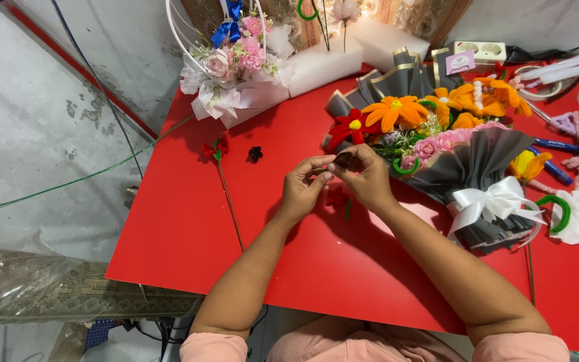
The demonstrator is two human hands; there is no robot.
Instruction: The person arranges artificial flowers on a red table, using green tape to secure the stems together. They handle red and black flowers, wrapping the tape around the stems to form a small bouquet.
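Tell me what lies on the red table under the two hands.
Under the left hand and right hand, a small red flower with a green stem lies on the red table. The hands partly cover it.

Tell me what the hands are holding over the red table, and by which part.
Both the left hand and the right hand pinch a small dark piece between their fingertips, one at each side. What kind of piece it is cannot be told.

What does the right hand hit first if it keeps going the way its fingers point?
The right hand points left, toward the left hand. Their fingertips nearly meet around a small dark piece, so that piece and then the left hand's fingers come first. Depth is hard to judge from one view.
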